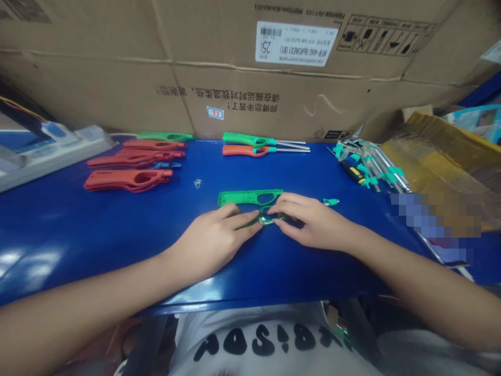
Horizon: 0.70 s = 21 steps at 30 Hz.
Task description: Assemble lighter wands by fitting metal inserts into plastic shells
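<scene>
Low over the blue table, my left hand and my right hand meet at a green lighter housing half. My left fingers press on its near left side, largely covering it. From the right, my right thumb and fingers close on it around the trigger opening. A metal tube with a teal fitting sticks out past my right hand; whether it is seated in the housing is hidden. Just beyond my fingers lies another green housing half, its inner side up. Small screws are scattered to the left.
Red lighter housings are stacked at left, near a white power strip. Two lighters with metal tubes lie at the back. At right are tubes with teal fittings, a black-and-yellow screwdriver and a taped box. Cardboard stands behind.
</scene>
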{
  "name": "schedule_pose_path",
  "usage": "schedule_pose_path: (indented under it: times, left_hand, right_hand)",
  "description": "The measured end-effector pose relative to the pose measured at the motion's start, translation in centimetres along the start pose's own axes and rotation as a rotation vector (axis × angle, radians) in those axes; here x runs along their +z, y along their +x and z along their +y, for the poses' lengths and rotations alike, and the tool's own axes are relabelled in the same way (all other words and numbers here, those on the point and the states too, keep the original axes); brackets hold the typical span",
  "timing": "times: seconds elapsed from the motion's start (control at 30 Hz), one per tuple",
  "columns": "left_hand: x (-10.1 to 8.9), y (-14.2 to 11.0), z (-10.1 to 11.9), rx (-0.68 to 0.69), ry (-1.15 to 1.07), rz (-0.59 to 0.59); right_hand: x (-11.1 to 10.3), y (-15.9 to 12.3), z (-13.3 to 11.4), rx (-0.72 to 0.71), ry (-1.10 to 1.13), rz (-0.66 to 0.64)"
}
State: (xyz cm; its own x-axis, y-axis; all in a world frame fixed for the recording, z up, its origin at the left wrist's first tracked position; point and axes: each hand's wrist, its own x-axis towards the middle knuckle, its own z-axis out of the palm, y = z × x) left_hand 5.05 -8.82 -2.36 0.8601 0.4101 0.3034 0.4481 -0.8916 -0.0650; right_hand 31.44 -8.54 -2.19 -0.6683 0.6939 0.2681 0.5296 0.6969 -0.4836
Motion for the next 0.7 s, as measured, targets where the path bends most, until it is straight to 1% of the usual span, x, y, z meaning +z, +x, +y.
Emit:
schedule_pose_path:
  times: [0.1,0.27,0.37,0.43,0.57,0.7]
  left_hand:
    - [-0.01,-0.18,0.04,0.018,0.028,-0.007]
    - [-0.03,-0.06,0.38,0.042,0.067,-0.012]
    - [0.04,0.03,0.58,0.045,0.105,-0.016]
    - [0.12,-0.01,0.59,0.051,0.122,-0.01]
    - [0.26,-0.09,0.33,0.029,0.068,0.03]
    - [0.38,0.11,0.04,-0.044,-0.022,0.061]
  right_hand:
    - [0.13,-0.02,0.09,0.003,-0.035,0.025]
    - [0.43,-0.08,0.18,0.008,-0.078,0.002]
    - [0.51,-0.03,0.17,0.0,-0.069,0.014]
    - [0.42,0.04,0.14,-0.009,-0.036,0.047]
    - [-0.01,0.1,-0.05,-0.024,0.064,0.129]
    - [-0.34,-0.08,-0.14,0.0,0.097,0.121]
